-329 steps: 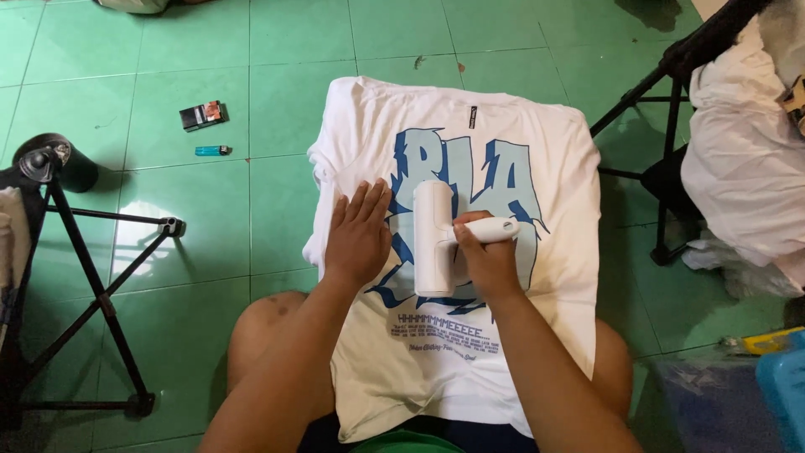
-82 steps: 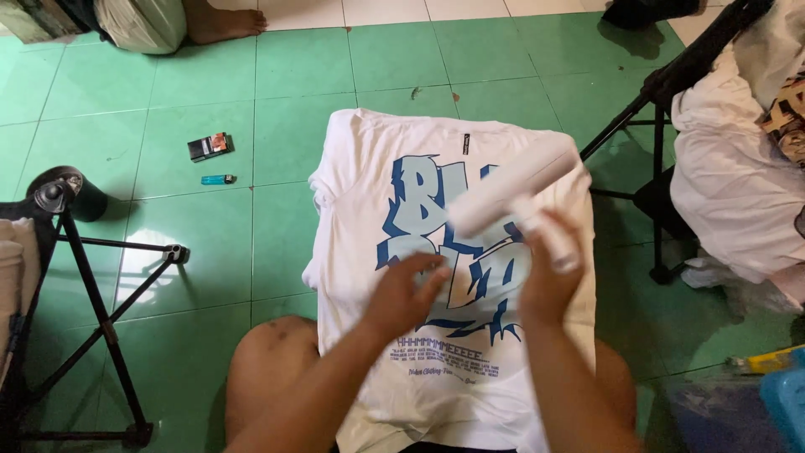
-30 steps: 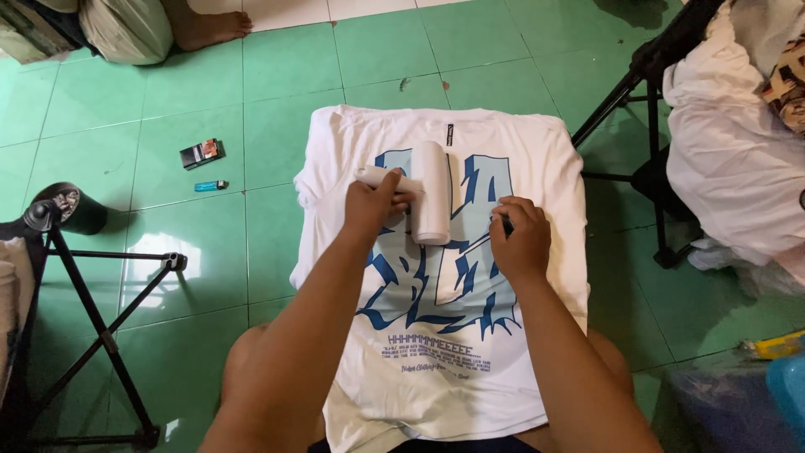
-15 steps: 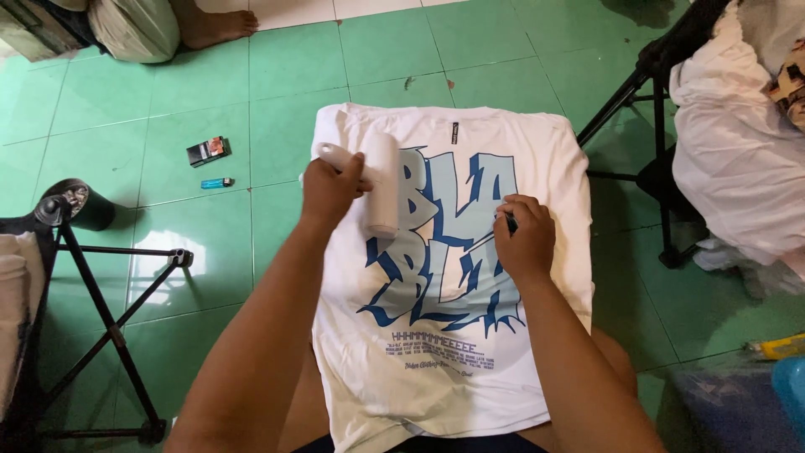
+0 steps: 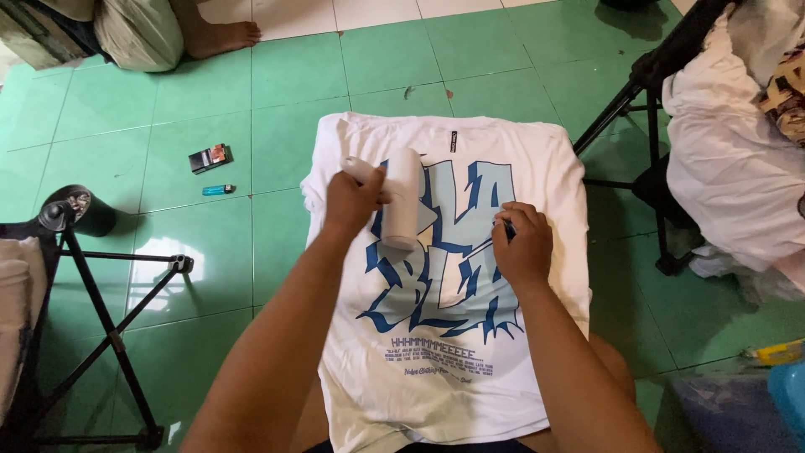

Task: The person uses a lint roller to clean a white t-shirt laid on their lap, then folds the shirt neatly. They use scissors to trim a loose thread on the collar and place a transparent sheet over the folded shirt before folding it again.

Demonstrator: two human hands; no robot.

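Observation:
A white T-shirt (image 5: 537,168) with a large blue graffiti print lies flat on the green tiled floor and over my knees. My left hand (image 5: 350,200) grips the handle of a white lint roller (image 5: 403,200), whose roll rests on the print's upper left. My right hand (image 5: 523,243) lies palm down on the right part of the print, fingers bent, pressing the cloth.
A black stand (image 5: 101,319) sits at the left, another stand leg (image 5: 646,92) at the right beside a heap of white cloth (image 5: 729,159). A small dark packet (image 5: 209,158) and a blue lighter (image 5: 217,190) lie on the tiles. Someone's bare foot (image 5: 226,35) is at the top left.
The lint roller passed from my right hand to my left hand. It then moved left across the print, while my right hand settled flat on the shirt.

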